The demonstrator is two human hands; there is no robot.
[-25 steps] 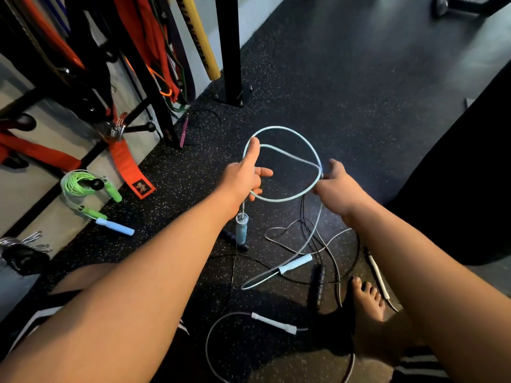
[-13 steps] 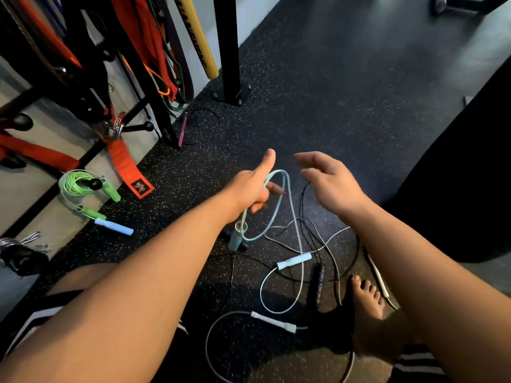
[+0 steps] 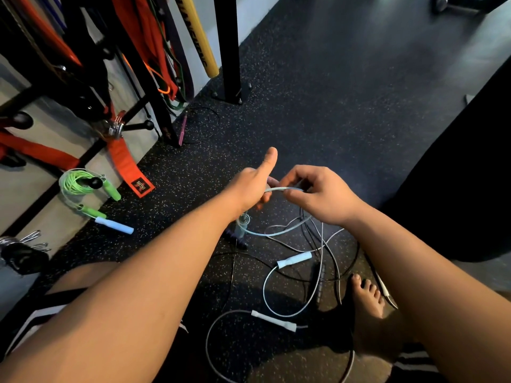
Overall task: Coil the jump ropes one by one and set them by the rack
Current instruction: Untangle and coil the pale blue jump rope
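Pale blue jump rope (image 3: 278, 189) held in both hands, short of the rack (image 3: 228, 45).
Left hand (image 3: 249, 187) grips it, thumb up; right hand (image 3: 320, 196) pinches one strand; coiled green rope (image 3: 76, 182) lies at the rack's foot.

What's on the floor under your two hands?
A tangle of jump ropes and a light blue handle. The left hand and right hand hold a pale blue rope. The left wrist partly hides a dark handle.

- One head-worn wide-angle view looks forward and down at the floor (image 3: 345, 120).
- Close above left hand (image 3: 249, 186) and right hand (image 3: 320, 194); rack (image 3: 228, 45) at upper left.
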